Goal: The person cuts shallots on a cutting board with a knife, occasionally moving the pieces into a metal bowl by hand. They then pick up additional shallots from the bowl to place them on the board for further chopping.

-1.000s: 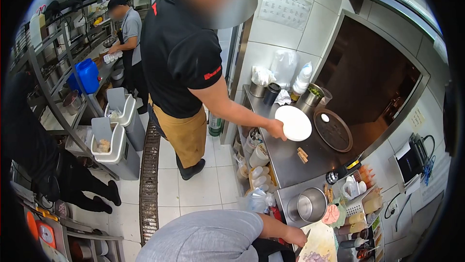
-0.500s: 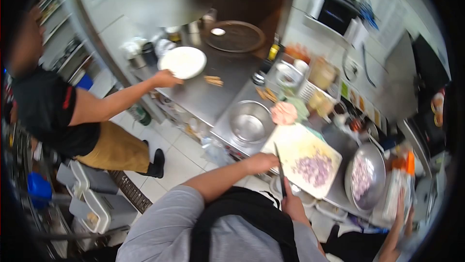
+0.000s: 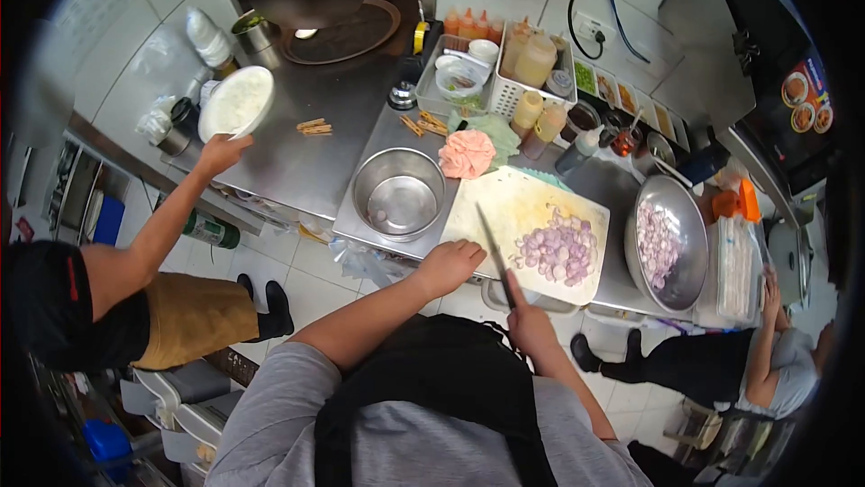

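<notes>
My right hand [image 3: 532, 323] grips a knife [image 3: 492, 236] by its handle, blade pointing away from me over the left part of the white cutting board [image 3: 482, 194]. On that board lies a pile of peeled, purplish shallots [image 3: 557, 248], right of the blade. My left hand [image 3: 453, 268] is closed at the board's near left corner; whatever its fingers hold, if anything, is hidden. Just beyond it stands a steel pot [image 3: 399, 194] with a small piece inside. A large steel bowl [image 3: 689, 239] holding more shallots [image 3: 658, 245] sits right of the board.
At left, a co-worker's hand [image 3: 223, 152] holds a white plate [image 3: 237, 104] over the steel counter [image 3: 297, 167]. Another person [image 3: 712, 365] is at the right by a stack of clear containers [image 3: 728, 266]. Behind the board are a pink cloth [image 3: 467, 154] and sauce bottles [image 3: 544, 131].
My view has swung and steadied, showing more of the right side. The co-worker's plate is tilted more. My right hand keeps hold of the knife, and my left hand stays by the board's corner.
</notes>
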Available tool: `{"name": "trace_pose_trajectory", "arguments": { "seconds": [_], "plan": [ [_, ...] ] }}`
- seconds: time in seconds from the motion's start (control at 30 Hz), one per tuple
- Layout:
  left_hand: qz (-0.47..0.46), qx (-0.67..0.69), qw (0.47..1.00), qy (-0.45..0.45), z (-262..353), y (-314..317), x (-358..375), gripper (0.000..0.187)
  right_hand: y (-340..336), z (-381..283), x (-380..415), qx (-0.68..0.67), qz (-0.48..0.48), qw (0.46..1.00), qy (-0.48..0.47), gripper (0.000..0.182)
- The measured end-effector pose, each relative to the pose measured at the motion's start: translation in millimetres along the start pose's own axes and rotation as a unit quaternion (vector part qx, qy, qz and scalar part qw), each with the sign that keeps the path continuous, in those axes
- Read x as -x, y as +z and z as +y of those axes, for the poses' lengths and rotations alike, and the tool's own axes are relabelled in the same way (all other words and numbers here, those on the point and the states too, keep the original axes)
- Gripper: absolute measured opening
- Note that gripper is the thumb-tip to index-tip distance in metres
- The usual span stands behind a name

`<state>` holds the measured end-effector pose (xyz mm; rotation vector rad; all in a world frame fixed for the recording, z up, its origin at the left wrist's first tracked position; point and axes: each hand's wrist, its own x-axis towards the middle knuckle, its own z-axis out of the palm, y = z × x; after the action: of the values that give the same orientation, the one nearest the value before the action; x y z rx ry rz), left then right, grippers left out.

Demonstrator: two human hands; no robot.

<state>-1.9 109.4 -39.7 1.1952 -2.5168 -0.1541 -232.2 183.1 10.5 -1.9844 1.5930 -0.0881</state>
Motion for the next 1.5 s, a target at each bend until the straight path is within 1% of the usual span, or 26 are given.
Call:
{"name": "trace_pose_trajectory", "arguments": {
  "seconds": [0.07, 0.13, 0.17, 0.23, 0.27, 0.3, 0.37, 0.4, 0.47, 0.6, 0.67, 0.7, 0.73, 0.8, 0.87, 0.9, 0.93, 0.97, 1.0, 1.07, 1.13, 1.23, 1.33, 1.4, 1.47, 1.5],
  "plan": [
    [-0.026, 0.014, 1.0, -0.011, 9, -17, -9, 0.035, -10, -3, 0, -0.004, 0.04, 0.999, 0.023, 0.085],
    [0.076, 0.043, 0.996, 0.006, 16, -38, -22, 0.039, -24, -15, 6, 0.018, 0.025, 0.997, 0.071, 0.085],
    [0.073, 0.104, 0.992, 0.008, 13, -63, -32, 0.038, -25, -18, 12, 0.016, 0.022, 0.997, 0.069, 0.085],
    [0.139, 0.139, 0.98, -0.026, -24, -86, -53, 0.027, -22, -25, 21, 0.015, -0.005, 0.998, 0.059, 0.085],
    [0.11, 0.079, 0.99, -0.024, -41, -123, -64, 0.021, -19, -29, 26, 0.016, -0.03, 0.998, 0.052, 0.086],
    [0.075, 0.042, 0.994, -0.064, -57, -145, -71, 0.021, -14, -31, 29, 0.011, -0.047, 0.998, 0.039, 0.086],
    [-0.001, 0.004, 0.999, -0.052, -105, -141, -73, 0.028, -3, -30, 33, 0.009, -0.054, 0.997, 0.054, 0.086],
    [-0.005, 0.009, 0.999, -0.041, -120, -141, -71, 0.028, 0, -30, 34, 0.011, -0.065, 0.996, 0.053, 0.086],
    [-0.186, 0.077, 0.974, -0.105, -145, -140, -71, 0.042, 3, -23, 33, 0.002, -0.032, 0.994, 0.105, 0.086],
    [-0.266, 0.126, 0.951, -0.093, -187, -144, -76, 0.034, -4, -5, 33, 0.005, 0.043, 0.979, 0.199, 0.084],
    [-0.34, 0.214, 0.915, -0.03, -209, -136, -92, 0.039, -8, -16, 31, 0.007, 0.045, 0.974, 0.222, 0.085],
    [-0.402, 0.253, 0.879, -0.047, -206, -143, -107, 0.039, -5, -21, 31, -0.002, 0.047, 0.979, 0.201, 0.085],
    [-0.404, 0.254, 0.878, -0.039, -213, -134, -118, 0.039, -2, -27, 31, -0.011, 0.048, 0.983, 0.179, 0.086],
    [-0.487, 0.463, 0.737, -0.073, -225, -110, -139, 0.037, 1, -40, 30, 0.0, 0.003, 0.986, 0.166, 0.084],
    [-0.511, 0.428, 0.744, -0.047, -223, -91, -152, 0.033, 10, -41, 28, 0.006, -0.007, 0.986, 0.166, 0.083],
    [-0.52, 0.378, 0.766, 0.008, -219, -87, -158, 0.033, 9, -41, 29, 0.008, -0.005, 0.984, 0.176, 0.083],
    [-0.524, 0.326, 0.784, 0.062, -216, -83, -162, 0.034, 6, -40, 28, 0.014, 0.0, 0.982, 0.189, 0.083],
    [-0.528, 0.312, 0.79, -0.005, -213, -80, -164, 0.036, 4, -38, 27, 0.02, 0.005, 0.979, 0.202, 0.083],
    [-0.531, 0.312, 0.788, 0.003, -211, -77, -164, 0.036, 4, -32, 27, 0.019, 0.007, 0.978, 0.209, 0.083],
    [-0.482, 0.263, 0.816, 0.179, -214, -68, -163, 0.035, 3, -13, 30, -0.007, 0.06, 0.969, 0.239, 0.082],
    [-0.481, 0.307, 0.796, 0.2, -229, -43, -156, 0.034, -10, -9, 29, -0.017, 0.08, 0.961, 0.264, 0.078],
    [-0.345, 0.25, 0.816, 0.392, -237, -30, -150, 0.022, -16, -6, 27, 0.021, 0.078, 0.954, 0.29, 0.074],
    [-0.382, 0.25, 0.802, 0.384, -238, -34, -152, 0.016, -13, -18, 28, 0.021, 0.085, 0.959, 0.268, 0.074],
    [-0.363, 0.243, 0.804, 0.403, -236, -43, -150, 0.018, -5, -28, 31, -0.012, 0.071, 0.972, 0.226, 0.077],
    [-0.282, 0.227, 0.861, 0.358, -231, -63, -150, 0.02, 9, -28, 35, -0.011, 0.058, 0.984, 0.166, 0.079],
    [-0.284, 0.226, 0.86, 0.358, -229, -75, -153, 0.02, 10, -26, 36, -0.014, 0.058, 0.984, 0.166, 0.079]
  ]
}}
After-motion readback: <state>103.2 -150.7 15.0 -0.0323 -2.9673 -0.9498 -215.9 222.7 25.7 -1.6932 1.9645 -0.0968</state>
